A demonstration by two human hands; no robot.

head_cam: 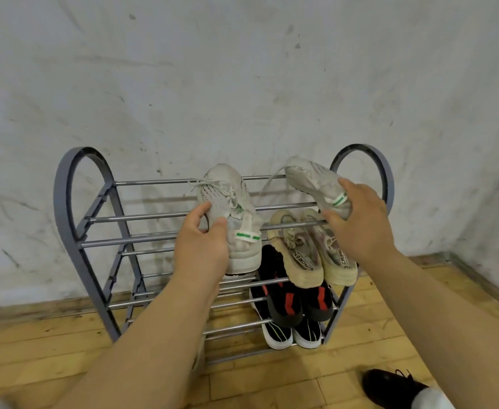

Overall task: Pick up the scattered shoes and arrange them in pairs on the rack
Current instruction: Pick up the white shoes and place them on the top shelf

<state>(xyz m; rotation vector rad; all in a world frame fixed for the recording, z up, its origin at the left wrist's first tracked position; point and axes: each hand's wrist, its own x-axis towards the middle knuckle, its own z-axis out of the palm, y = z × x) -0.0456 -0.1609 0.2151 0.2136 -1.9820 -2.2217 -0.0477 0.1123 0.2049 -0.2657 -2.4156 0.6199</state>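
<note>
Two grips are clasping white sneakers at the rack (70, 202): left grip (201, 245) around the left sneaker (231, 199), right grip (359, 221) around the right sneaker (311, 178).

My left hand (204, 246) covers the near side of the white shoe (227, 199) it grips, and the green print on its heel tab (247, 236) is too blurred to read. My right hand (360, 216) hides the heel of the other white shoe (310, 178) it holds. The beige pair (310, 261) covers the toes of the red-striped pair (283, 302), which hides most of the bottom pair (280, 335). My left forearm (154, 335) blocks the rack's (65, 202) lower rails and a pale thing (196, 355) I cannot identify. A black shoe (387, 385) is partly hidden by something white (431, 399) that the lower edge cuts off.
</note>
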